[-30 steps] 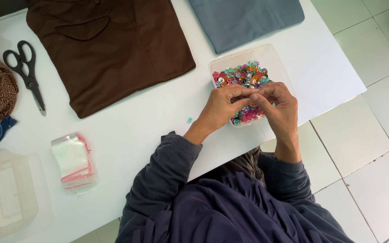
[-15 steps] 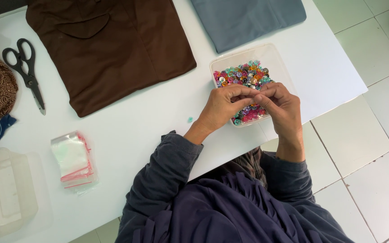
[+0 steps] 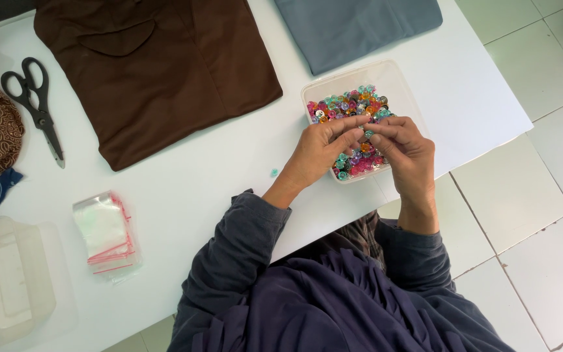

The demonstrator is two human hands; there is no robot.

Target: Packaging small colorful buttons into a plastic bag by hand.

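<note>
Left hand (image 3: 317, 151) and right hand (image 3: 406, 148) pinch one tiny button (image 3: 367, 133) together above the clear tub (image 3: 395, 78); its axis is unreadable.

2 hands (image 3: 320, 153) (image 3: 408, 153) met over 1 clear tub (image 3: 395, 78), whose beads (image 3: 346, 107) were too many to count. 1 loose bead (image 3: 273, 173) lay left of them. Farther left were 1 pair of scissors (image 3: 37, 107), 1 bag stack (image 3: 107, 231), 1 lid (image 3: 14, 280). Beyond them lay 2 folded cloths: 1 brown (image 3: 158, 72), 1 grey (image 3: 353, 26).

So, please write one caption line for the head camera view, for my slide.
Both hands, left hand and right hand, meet over a clear plastic box of colourful buttons on a white table.
</note>
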